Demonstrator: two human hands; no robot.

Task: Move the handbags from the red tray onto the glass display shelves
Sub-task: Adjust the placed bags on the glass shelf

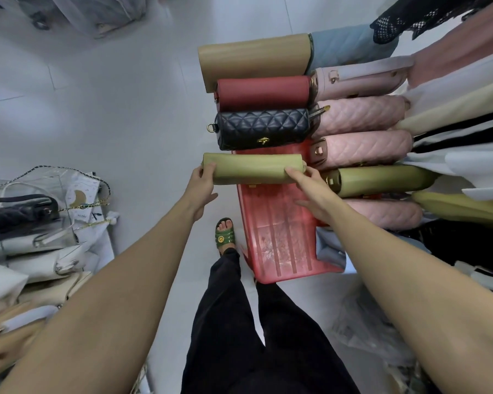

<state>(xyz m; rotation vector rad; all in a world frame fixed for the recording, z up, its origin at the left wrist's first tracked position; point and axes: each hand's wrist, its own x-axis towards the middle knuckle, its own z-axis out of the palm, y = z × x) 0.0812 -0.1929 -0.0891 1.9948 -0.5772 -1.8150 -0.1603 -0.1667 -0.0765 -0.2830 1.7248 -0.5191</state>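
Left hand (202, 180) and right hand (310, 191) each grip an end of the olive-green smooth leather handbag (254, 169), over the red plastic tray (279, 240), perhaps just clear of it. Best kept level, lifting away from the black quilted bag (261, 127) beside it.

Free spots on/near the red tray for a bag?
Bare: red tray near half, up to olive bag gripped by left hand and right hand; white floor left of it. Crowded: far end (tan bag, red bag, black bag); right edge, pink bags.
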